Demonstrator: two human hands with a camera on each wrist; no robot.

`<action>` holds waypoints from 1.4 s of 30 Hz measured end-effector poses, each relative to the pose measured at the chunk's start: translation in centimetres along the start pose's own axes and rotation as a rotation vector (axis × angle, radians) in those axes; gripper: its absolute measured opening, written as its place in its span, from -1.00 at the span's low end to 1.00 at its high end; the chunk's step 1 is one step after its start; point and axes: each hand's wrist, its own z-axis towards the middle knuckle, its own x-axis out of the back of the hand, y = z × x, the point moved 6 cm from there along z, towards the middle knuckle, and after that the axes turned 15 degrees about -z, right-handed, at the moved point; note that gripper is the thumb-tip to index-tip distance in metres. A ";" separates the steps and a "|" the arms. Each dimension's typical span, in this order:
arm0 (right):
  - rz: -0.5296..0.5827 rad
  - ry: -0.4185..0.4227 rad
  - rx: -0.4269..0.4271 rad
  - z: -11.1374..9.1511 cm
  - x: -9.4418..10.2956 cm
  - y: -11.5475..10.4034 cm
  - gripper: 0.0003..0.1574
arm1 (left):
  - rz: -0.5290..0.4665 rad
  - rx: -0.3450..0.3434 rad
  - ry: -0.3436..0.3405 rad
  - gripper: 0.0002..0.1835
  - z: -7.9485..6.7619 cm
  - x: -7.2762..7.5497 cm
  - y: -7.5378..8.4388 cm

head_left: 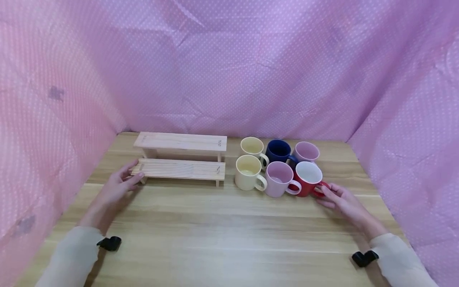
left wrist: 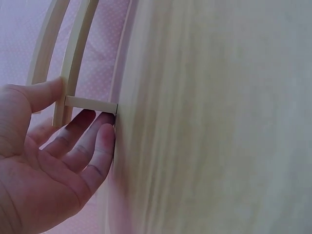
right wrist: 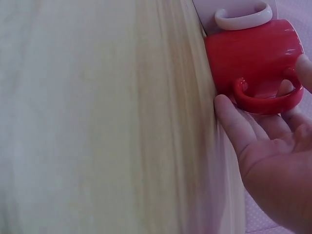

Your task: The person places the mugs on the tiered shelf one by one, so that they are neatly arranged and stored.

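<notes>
My left hand (head_left: pixel 116 185) holds the left end of the front wooden shelf stand (head_left: pixel 183 169). In the left wrist view, the thumb (left wrist: pixel 46 95) lies against the front edge of its board, with the other fingers behind it and by the leg. At the right, my right hand (head_left: pixel 346 201) pinches the handle of a red mug (head_left: pixel 303 188) with a white inside. The right wrist view has a fingertip showing through the loop of the red handle (right wrist: pixel 265 106). The mug stands upright on the table, close beside a pink mug (head_left: pixel 277 185).
Behind the front stand is a taller wooden shelf stand (head_left: pixel 179 141). Two pale yellow mugs (head_left: pixel 245 181) (head_left: pixel 252 146), a dark blue mug (head_left: pixel 277 152) and another pink mug (head_left: pixel 306 151) stand grouped with the others. Pink dotted cloth (head_left: pixel 229 79) surrounds the wooden table (head_left: pixel 215 239).
</notes>
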 end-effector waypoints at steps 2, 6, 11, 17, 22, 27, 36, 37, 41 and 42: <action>-0.035 0.000 -0.026 0.1 -0.1 0.0 -0.38 | -0.038 0.002 -0.004 -0.19 0.1 0.1 -0.1; -0.083 0.013 -0.074 0.1 -0.2 0.2 -0.27 | -0.123 0.047 -0.020 -0.16 0.2 0.0 -0.5; -0.064 0.014 -0.064 0.1 -0.1 0.2 -0.32 | -0.111 0.060 -0.023 -0.14 0.2 0.2 -0.3; 0.119 -0.088 0.055 0.2 0.0 -0.7 -0.64 | -0.148 0.072 -0.032 -0.13 0.3 0.7 0.3; 0.136 -0.121 0.087 0.0 0.1 -0.6 -0.62 | -0.157 0.087 -0.052 -0.13 0.3 0.7 0.6; 0.162 -0.161 0.124 -0.1 0.1 -0.5 -0.63 | -0.150 0.097 -0.066 -0.12 0.3 0.7 0.3; 0.135 -0.151 0.106 -0.3 0.2 -0.2 -0.64 | -0.138 0.111 -0.088 -0.11 0.5 0.8 0.4; 0.129 -0.152 0.104 -0.3 0.2 -0.2 -0.64 | -0.140 0.107 -0.090 -0.11 0.6 0.8 0.6; 0.118 -0.151 0.090 -0.3 0.2 -0.3 -0.65 | -0.140 0.106 -0.088 -0.11 0.6 0.8 0.9; 0.120 -0.150 0.094 -0.3 0.3 -0.4 -0.65 | -0.148 0.104 -0.091 -0.11 0.5 0.8 0.9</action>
